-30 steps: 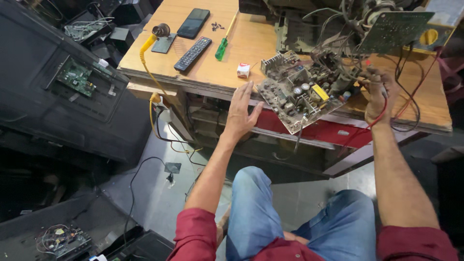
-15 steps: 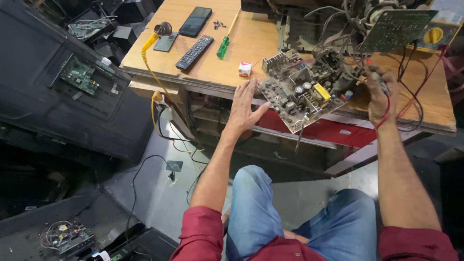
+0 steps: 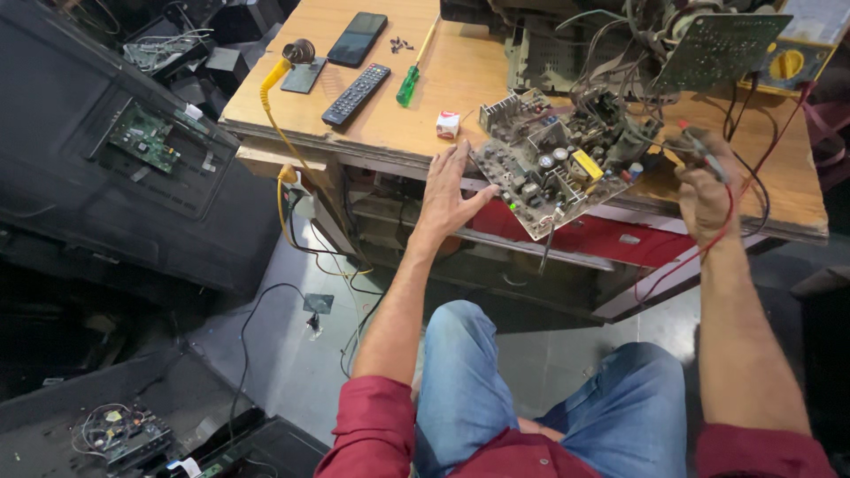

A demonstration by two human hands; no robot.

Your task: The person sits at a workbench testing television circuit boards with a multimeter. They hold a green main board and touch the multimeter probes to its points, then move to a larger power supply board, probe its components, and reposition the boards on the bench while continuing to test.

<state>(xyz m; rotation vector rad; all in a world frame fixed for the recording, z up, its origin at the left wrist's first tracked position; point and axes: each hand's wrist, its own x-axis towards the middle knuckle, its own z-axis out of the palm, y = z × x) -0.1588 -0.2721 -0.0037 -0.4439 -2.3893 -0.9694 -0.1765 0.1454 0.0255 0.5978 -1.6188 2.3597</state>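
At frame centre, our left hand (image 3: 447,196) lies open, fingers spread, bracing the circuit board (image 3: 553,168) overhanging the counter (image 3: 460,80) edge; right of it, our right hand (image 3: 706,190) clamps meter probes (image 3: 699,146).

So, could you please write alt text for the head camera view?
A seated person's left hand rests open at a wooden workbench edge beside a circuit board, while the right hand holds red and black test probes. A remote control lies further back.
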